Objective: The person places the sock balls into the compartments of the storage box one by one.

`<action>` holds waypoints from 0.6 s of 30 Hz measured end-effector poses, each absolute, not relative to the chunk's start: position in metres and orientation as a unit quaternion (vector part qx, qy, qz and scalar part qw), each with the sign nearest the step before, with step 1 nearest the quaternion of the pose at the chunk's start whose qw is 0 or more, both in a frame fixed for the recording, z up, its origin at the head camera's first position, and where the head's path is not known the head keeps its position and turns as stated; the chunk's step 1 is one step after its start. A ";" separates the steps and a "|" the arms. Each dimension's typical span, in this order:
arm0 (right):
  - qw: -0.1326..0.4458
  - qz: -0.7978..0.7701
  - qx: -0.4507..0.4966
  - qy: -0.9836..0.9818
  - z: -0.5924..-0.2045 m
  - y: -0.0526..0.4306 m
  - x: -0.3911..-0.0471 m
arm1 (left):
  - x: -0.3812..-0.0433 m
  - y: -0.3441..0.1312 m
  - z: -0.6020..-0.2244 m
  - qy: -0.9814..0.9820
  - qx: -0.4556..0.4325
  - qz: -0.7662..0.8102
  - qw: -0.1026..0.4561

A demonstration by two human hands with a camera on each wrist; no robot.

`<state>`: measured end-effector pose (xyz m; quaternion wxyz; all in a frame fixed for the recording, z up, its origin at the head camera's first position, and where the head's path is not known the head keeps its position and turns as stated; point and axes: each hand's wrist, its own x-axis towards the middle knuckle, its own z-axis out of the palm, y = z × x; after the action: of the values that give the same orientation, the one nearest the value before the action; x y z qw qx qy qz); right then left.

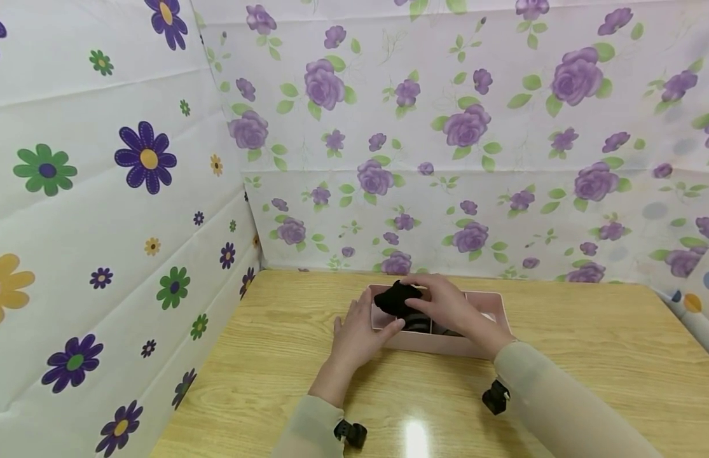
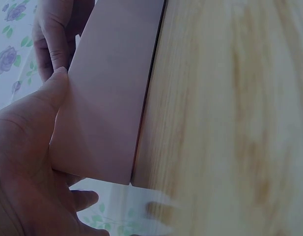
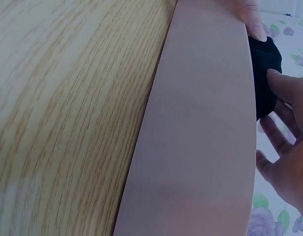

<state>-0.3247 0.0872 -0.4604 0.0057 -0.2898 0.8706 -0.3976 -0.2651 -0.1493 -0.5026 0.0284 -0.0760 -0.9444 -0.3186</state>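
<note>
A pink divided box [image 1: 440,343] sits on the wooden table. My right hand [image 1: 448,305] pinches a bundled black cloth piece [image 1: 397,299] over the box's left part, thumb on its near side and fingers on its far side. In the right wrist view the black cloth [image 3: 265,73] shows above the rim, between thumb and fingers. My left hand [image 1: 357,334] holds the box's left end, the thumb along the front rim and the fingers at the end wall. Below the bundle, dark striped folded items [image 1: 417,322] lie in a compartment, partly hidden.
The light wooden table [image 1: 291,318] runs back to a wall sheet [image 1: 411,159] with purple roses. A flower-patterned sheet [image 1: 102,222] stands along the left edge. Something white [image 1: 489,317] shows in the box's right compartment, mostly behind my right wrist.
</note>
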 end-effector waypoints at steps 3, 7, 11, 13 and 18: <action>0.000 -0.392 -0.307 0.867 -0.462 0.085 -0.326 | -0.265 -0.149 -0.504 -0.944 -0.076 -0.319 0.028; -0.043 -0.378 -0.329 0.864 -0.463 0.082 -0.326 | -0.266 -0.149 -0.504 -0.946 -0.075 -0.314 0.032; -0.067 -0.379 -0.320 0.866 -0.464 0.080 -0.323 | -0.267 -0.148 -0.505 -0.946 -0.072 -0.313 0.035; -0.061 -0.384 -0.305 0.869 -0.464 0.081 -0.322 | -0.267 -0.148 -0.506 -0.947 -0.070 -0.312 0.035; -0.048 -0.366 -0.281 0.886 -0.464 0.086 -0.322 | -0.267 -0.148 -0.504 -0.948 -0.067 -0.311 0.033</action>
<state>-0.3216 0.0864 -0.4640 -0.0481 -0.2806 0.8861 -0.3657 -0.2672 -0.1481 -0.5041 0.0327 -0.0669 -0.9475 -0.3109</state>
